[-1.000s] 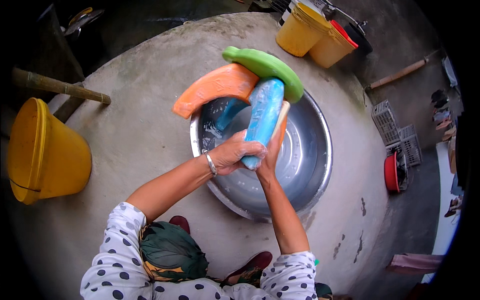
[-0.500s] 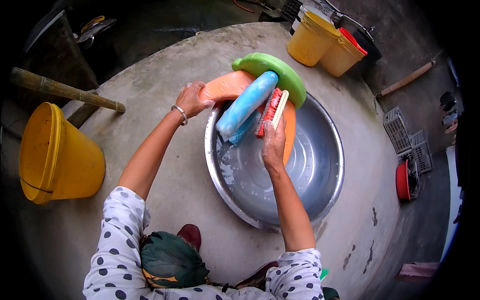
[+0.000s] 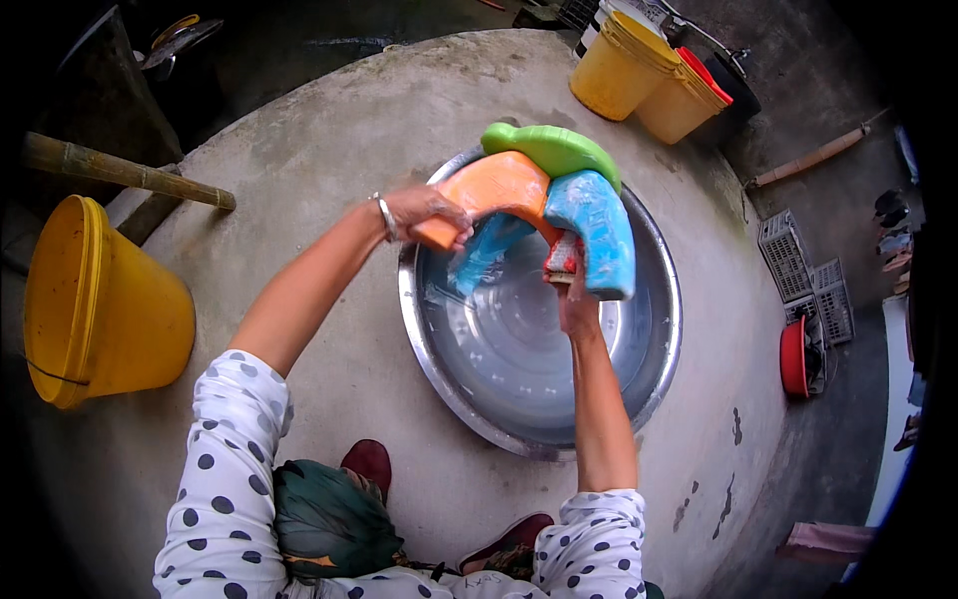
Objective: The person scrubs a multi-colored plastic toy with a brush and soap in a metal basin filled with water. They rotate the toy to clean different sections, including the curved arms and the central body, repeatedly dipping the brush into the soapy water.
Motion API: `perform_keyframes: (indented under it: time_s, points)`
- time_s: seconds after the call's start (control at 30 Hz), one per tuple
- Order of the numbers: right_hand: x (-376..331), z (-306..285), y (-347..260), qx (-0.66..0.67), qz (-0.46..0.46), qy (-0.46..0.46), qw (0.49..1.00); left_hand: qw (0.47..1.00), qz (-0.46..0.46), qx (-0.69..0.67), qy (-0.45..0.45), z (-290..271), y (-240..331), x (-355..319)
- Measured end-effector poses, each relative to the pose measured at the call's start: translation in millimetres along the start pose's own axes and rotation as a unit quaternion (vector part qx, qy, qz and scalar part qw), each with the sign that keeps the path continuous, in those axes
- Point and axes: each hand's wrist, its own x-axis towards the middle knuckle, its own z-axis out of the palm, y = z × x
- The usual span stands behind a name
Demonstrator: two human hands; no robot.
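Note:
A soapy coloured plastic piece, its kind unclear, tilts over the far rim of a wide metal basin (image 3: pixel 454 384). It has a green rounded part (image 3: pixel 554 150), an orange curved arm (image 3: pixel 504 180) and a blue curved arm (image 3: pixel 594 215). Another blue part (image 3: pixel 487 250) shows beneath the orange one. My left hand (image 3: pixel 427 212), slightly blurred, is closed round the end of the orange arm. In my right hand (image 3: pixel 579 304) is a scrub brush (image 3: pixel 564 258) with red bristles, held against the inner side of the blue arm. The right fingers are partly hidden.
A yellow bucket (image 3: pixel 130 309) stands at the left, below a bamboo pole (image 3: pixel 130 178). Two more yellow buckets (image 3: pixel 621 75) sit at the far right. Grey plastic crates (image 3: pixel 788 255) and a red basin (image 3: pixel 795 357) line the right wall. My shoes rest on the concrete near the basin.
The coloured piece has turned, so its blue arm now curves down on the right. My left hand has shifted slightly right and nearer; the brush has moved to the blue arm's inner side.

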Motion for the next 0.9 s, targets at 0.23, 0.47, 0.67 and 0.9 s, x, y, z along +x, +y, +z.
perform_keyframes:
  time_s: [0.23,0.47,0.67,0.9]
  points:
    - [-57.6,26.4,-12.3,-0.132,-0.129,0.005,0.983,0.932,0.034,-0.356,-0.055,63.8,-33.1,9.1]
    - [-59.5,35.8,-73.1,-0.754,-0.436,0.17,0.461,0.947,0.058,-0.316,0.017,124.7,-32.4,1.2]
    - [-23.4,-11.8,-45.7,-0.774,-0.41,0.323,0.358,0.918,0.043,-0.39,0.048,160.9,-23.3,-11.8]
    - [-44.5,5.7,-54.1,-0.774,-0.372,0.329,0.393,0.926,0.054,-0.37,0.055,167.9,-31.3,-21.9]
